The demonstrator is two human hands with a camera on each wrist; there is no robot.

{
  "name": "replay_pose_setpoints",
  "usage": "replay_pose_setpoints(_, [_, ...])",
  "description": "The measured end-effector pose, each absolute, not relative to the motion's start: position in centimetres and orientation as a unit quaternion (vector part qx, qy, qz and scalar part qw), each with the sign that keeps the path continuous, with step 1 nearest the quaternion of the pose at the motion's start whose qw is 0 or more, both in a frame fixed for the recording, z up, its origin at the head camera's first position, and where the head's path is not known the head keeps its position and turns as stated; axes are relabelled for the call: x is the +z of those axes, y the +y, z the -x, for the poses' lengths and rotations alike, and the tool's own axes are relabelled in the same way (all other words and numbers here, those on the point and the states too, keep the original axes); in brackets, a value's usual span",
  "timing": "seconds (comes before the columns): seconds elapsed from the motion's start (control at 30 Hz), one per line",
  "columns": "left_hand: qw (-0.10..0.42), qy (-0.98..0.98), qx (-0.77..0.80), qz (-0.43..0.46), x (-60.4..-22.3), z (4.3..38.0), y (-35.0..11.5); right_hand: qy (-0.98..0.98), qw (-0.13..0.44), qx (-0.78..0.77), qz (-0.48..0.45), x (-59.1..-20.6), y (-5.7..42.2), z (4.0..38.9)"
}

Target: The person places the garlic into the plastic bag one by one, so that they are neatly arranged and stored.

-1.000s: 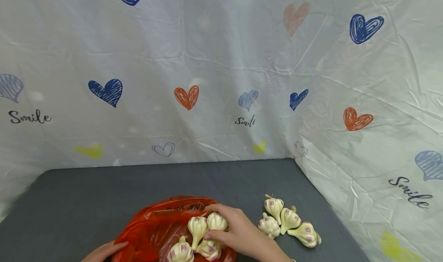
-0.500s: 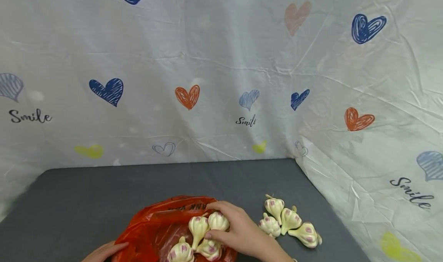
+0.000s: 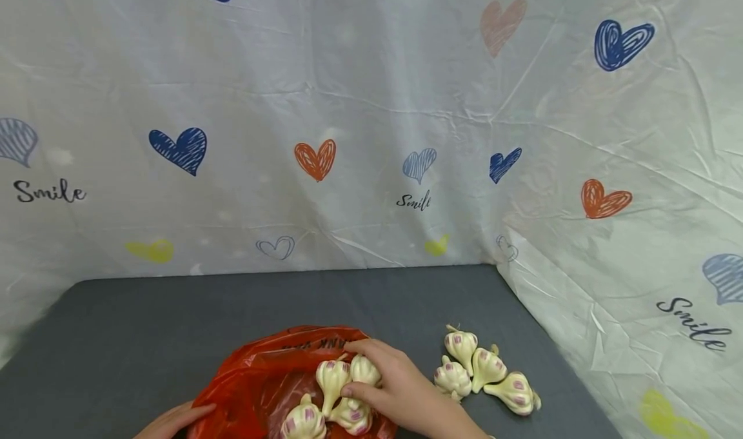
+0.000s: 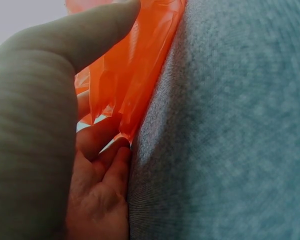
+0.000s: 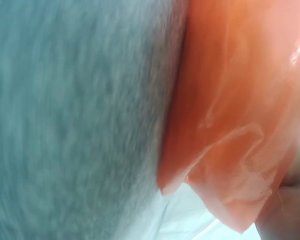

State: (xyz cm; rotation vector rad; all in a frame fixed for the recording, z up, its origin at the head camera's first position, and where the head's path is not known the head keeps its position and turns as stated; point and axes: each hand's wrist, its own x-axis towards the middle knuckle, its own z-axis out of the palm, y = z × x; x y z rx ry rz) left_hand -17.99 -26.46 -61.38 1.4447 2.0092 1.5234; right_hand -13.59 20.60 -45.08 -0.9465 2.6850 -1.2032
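An orange-red plastic bag lies with its mouth open at the front of the grey table, with several garlic bulbs inside it. My right hand reaches over the bag's right side and holds a garlic bulb between thumb and fingers. Beside that bulb sit another garlic bulb, a lower one, and one nearer the front. At the bag's left edge, my left hand holds the plastic. The left wrist view shows the thumb on one side of the bag and bent fingers around its lower edge.
Several loose garlic bulbs lie in a group on the table, right of the bag. A pale cloth printed with hearts hangs behind the table and along its right side.
The right thumb and the bulb it holds have shifted very slightly left. The left hand and the bag stay nearly in place. The view has tilted a little.
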Motion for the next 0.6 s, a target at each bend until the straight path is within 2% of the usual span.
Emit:
replay_pose_setpoints(0.13, [0.127, 0.689, 0.519, -0.49, -61.4, 18.2, -26.5, 0.868, 0.058, -0.38, 0.314, -45.1, 20.2, 13.4])
replay_pose_setpoints(0.3, [0.112, 0.69, 0.515, -0.496, -61.3, 18.1, -26.5, 0.852, 0.105, -0.392, 0.33, -45.1, 19.6, 12.9])
replay_pose_setpoints(0.47, [0.159, 0.687, 0.535, -0.465, -60.7, 17.9, -26.5, 0.833, 0.179, -0.415, 0.318, -45.4, 19.2, 12.5])
replay_pose_setpoints(0.6, [0.183, 0.676, 0.55, -0.455, -60.4, 17.8, -26.4, 0.832, 0.189, -0.414, 0.316, -45.5, 19.2, 12.5])
